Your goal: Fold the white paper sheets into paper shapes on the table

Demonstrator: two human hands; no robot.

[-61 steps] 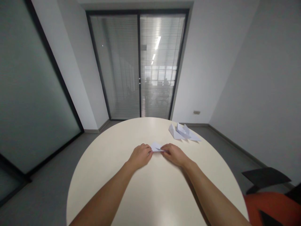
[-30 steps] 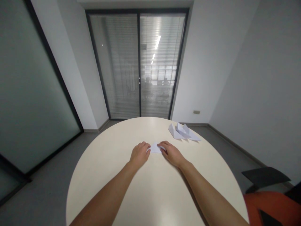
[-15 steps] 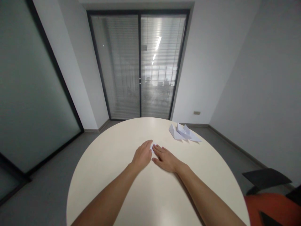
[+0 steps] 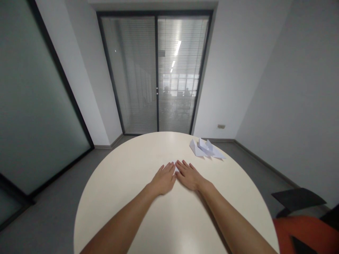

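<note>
A small piece of folded white paper (image 4: 176, 169) lies on the round cream table, mostly covered by my hands. My left hand (image 4: 163, 179) rests flat on its left side, fingers stretched out and pointing away from me. From the right, my right hand (image 4: 188, 175) lies flat over the other side, its fingers spread. The fingertips of both hands nearly meet above the paper, and only a sliver of it shows between them. The paper's full shape is hidden.
Several folded white paper shapes (image 4: 208, 149) like planes sit together at the table's far right. The round table (image 4: 127, 169) has its far edge near a glass door with blinds (image 4: 177, 113). An orange and black chair (image 4: 302, 229) stands at the lower right.
My left hand has turned and flattened, its fingers now stretched forward. My right hand has shifted slightly right and up, fingers more spread. The paper shows less between them.
</note>
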